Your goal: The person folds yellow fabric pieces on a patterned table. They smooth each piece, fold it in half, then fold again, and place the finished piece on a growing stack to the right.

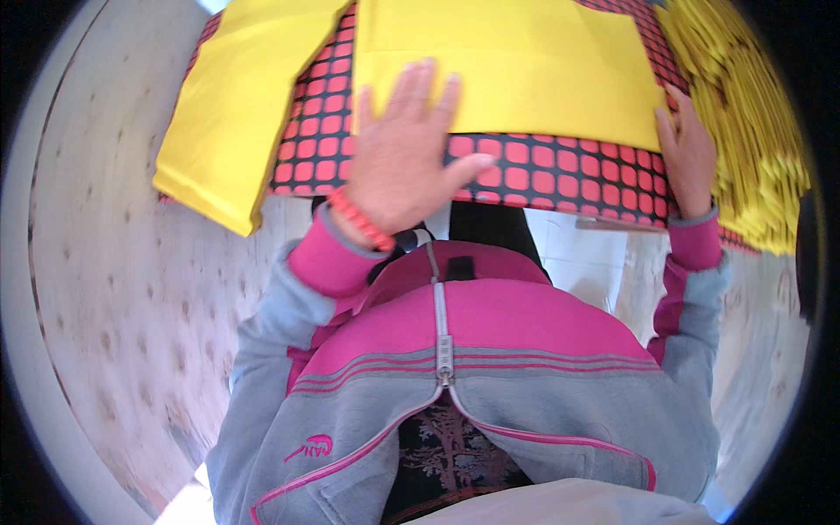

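Observation:
A flat piece of yellow fabric (542, 74) lies in front of me on a table covered with a red-and-black checked cloth (516, 164). My left hand (404, 144) is spread over its near left edge, palm down, slightly blurred, with a red band on the wrist. At the right edge of the fabric is my right hand (689, 153), its fingers at the border and thumb on the near corner; the fingers are partly apart, and I cannot see them pinching anything. Another yellow piece (236, 105) lies to the left, hanging over the table's near edge.
A thick pile of folded yellow fabric pieces (744, 114) stands at the right, spilling toward the near edge. A pale, spotted board-like surface (131, 289) extends along the left. White floor tiles (573, 254) show below the table edge.

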